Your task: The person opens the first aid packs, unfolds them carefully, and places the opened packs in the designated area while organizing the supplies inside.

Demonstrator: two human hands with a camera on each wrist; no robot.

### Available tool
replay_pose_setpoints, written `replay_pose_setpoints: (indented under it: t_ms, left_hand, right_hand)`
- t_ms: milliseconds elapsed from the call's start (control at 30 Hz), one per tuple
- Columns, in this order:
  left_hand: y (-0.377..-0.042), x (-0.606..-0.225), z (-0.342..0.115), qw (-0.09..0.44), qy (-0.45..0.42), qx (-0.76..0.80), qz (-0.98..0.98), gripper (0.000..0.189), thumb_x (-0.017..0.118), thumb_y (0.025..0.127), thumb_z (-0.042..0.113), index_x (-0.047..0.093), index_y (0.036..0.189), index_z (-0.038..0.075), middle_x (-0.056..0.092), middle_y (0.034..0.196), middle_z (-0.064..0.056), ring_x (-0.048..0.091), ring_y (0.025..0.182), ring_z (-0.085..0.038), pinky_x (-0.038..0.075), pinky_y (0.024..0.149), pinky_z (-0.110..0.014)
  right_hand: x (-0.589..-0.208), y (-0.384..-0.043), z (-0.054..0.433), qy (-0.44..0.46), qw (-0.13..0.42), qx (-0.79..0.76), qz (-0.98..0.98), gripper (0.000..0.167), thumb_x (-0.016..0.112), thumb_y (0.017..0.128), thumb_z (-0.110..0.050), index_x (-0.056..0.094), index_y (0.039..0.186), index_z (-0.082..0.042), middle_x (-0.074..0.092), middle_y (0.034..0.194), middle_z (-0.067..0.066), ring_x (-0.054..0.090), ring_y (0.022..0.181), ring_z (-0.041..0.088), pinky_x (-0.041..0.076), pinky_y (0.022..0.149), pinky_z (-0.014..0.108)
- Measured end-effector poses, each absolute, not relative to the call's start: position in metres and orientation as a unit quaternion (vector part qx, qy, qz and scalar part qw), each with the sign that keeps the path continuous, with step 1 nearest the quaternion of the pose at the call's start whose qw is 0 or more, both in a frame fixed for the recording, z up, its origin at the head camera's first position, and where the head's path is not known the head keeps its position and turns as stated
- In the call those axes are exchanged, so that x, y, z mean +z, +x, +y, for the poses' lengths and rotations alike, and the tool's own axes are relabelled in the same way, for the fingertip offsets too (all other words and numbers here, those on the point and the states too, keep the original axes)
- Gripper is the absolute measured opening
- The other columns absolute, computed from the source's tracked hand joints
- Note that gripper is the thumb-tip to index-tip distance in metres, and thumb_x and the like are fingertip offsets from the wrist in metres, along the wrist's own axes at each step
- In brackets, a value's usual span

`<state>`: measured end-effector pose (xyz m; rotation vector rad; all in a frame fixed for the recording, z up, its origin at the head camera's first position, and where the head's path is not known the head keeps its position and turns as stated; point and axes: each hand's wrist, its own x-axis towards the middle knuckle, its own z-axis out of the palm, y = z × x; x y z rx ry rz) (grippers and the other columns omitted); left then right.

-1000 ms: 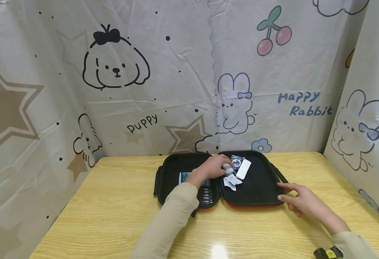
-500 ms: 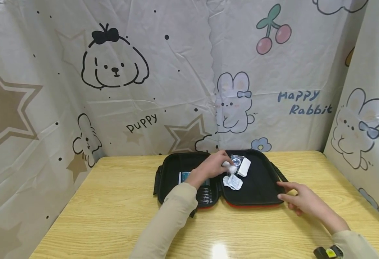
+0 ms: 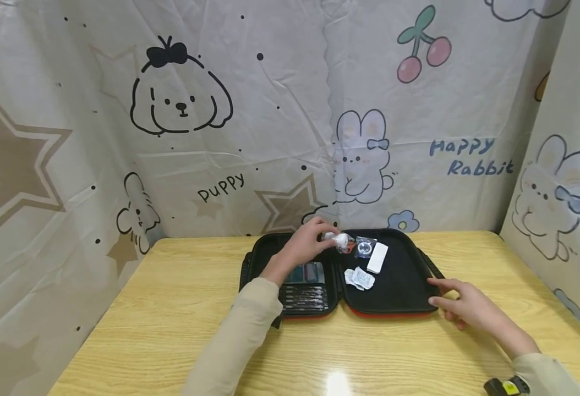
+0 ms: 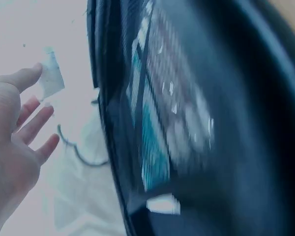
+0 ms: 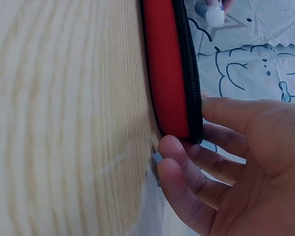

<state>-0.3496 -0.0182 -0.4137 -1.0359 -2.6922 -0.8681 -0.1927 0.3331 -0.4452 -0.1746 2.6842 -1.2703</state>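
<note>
An open zip case, black inside and red outside, lies on the table with its two halves spread. Over the back of its hinge, my left hand pinches a small white bundle in clear wrapping. An orange-red bit shows beside the bundle; whether it belongs to it I cannot tell. At the case's front right corner, my right hand holds the edge, thumb on the zip side and fingers below in the right wrist view. The right half holds white packets, a white box and a clear packet with a ring.
The left half of the case contains a teal pack and a row of clear-wrapped slim items. A carrying handle sticks out on the right side. Behind the wooden table hangs a printed cloth.
My left hand has lifted the white bundle from the right half and carried it left and up, uncovering the slim items. The white packets shifted slightly earlier. My right hand stays at the corner.
</note>
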Motion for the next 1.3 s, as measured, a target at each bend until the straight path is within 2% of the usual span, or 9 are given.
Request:
replay_pose_setpoints:
  t_ms: [133, 367, 700, 1100, 1300]
  left_hand:
    - [-0.348, -0.405, -0.047, 0.08, -0.311, -0.313, -0.894, 0.029, 0.067, 0.095, 0.033, 0.072, 0.119, 0.018, 0.061, 0.11, -0.003, 0.062, 0.104, -0.024, 0.051, 0.092, -0.038]
    - [-0.345, -0.398, -0.095, 0.112, -0.255, -0.303, -0.911, 0.028, 0.069, 0.094, 0.034, 0.074, 0.114, 0.016, 0.062, 0.101, -0.003, 0.061, 0.093, -0.019, 0.052, 0.087, -0.038]
    - [-0.339, -0.406, -0.151, 0.13, -0.202, -0.277, -0.93, 0.027, 0.073, 0.091, 0.031, 0.076, 0.109, 0.012, 0.062, 0.102, -0.006, 0.063, 0.087, -0.021, 0.053, 0.079, -0.039]
    - [-0.335, -0.423, -0.165, 0.116, -0.164, -0.27, -0.942, 0.021, 0.075, 0.088, 0.022, 0.077, 0.102, 0.007, 0.06, 0.102, -0.011, 0.06, 0.084, -0.024, 0.052, 0.077, -0.04]
    - [-0.339, -0.42, -0.163, 0.122, -0.15, -0.251, -0.949, 0.022, 0.076, 0.087, 0.018, 0.076, 0.103, 0.004, 0.059, 0.103, -0.013, 0.058, 0.091, -0.027, 0.05, 0.083, -0.043]
  right_hand:
    - [-0.446, -0.193, 0.332, -0.059, 0.086, -0.423, 0.9, 0.065, 0.067, 0.095, -0.023, 0.04, 0.146, 0.006, 0.052, 0.104, 0.014, 0.045, 0.047, 0.01, 0.044, 0.044, 0.027]
    - [-0.446, -0.192, 0.334, -0.058, 0.08, -0.416, 0.904, 0.064, 0.067, 0.095, -0.022, 0.041, 0.145, 0.007, 0.053, 0.104, 0.014, 0.047, 0.047, 0.01, 0.045, 0.044, 0.027]
    - [-0.446, -0.192, 0.334, -0.064, 0.082, -0.416, 0.903, 0.064, 0.066, 0.095, -0.023, 0.04, 0.145, 0.007, 0.052, 0.1, 0.013, 0.047, 0.047, 0.011, 0.045, 0.044, 0.027]
    - [-0.454, -0.188, 0.332, -0.066, 0.078, -0.428, 0.898, 0.064, 0.068, 0.094, -0.022, 0.042, 0.144, 0.008, 0.052, 0.099, 0.013, 0.046, 0.046, 0.01, 0.045, 0.042, 0.028]
    - [-0.447, -0.193, 0.332, -0.067, 0.081, -0.418, 0.902, 0.064, 0.067, 0.095, -0.024, 0.041, 0.145, 0.006, 0.051, 0.101, 0.013, 0.046, 0.046, 0.01, 0.045, 0.043, 0.027]
